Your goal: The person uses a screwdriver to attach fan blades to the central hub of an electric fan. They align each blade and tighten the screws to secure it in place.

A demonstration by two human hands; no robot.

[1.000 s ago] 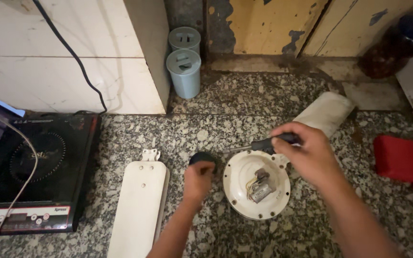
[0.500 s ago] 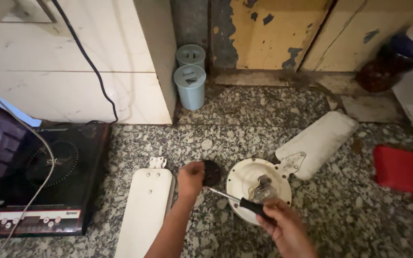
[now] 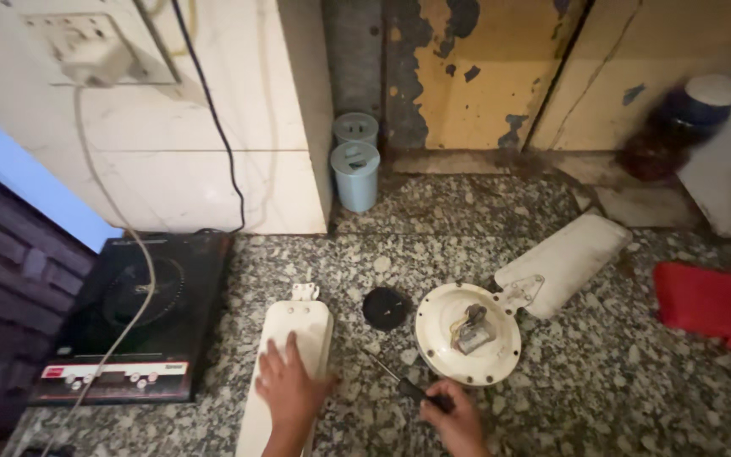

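Now the left hand [image 3: 288,389] lies flat on the loose white fan blade [image 3: 285,372], fingers spread, where half a second ago it touched the black round cap [image 3: 387,307]; that cap sits alone on the speckled counter [image 3: 602,381]. The right hand [image 3: 457,416] has dropped lower and grips the black handle of the screwdriver [image 3: 403,385], fingers curled around it, the thin shaft pointing up and left along the counter. The view has also pulled back, showing more wall. The blade is a long cream paddle with a metal bracket at its far end, lying just right of the black induction cooktop [image 3: 141,317]. Right of the cap rests the round white fan motor housing [image 3: 467,333], open side up, wires inside, with a second blade [image 3: 568,258] attached. The first blade's near end and both wrists are cut off by the bottom edge.
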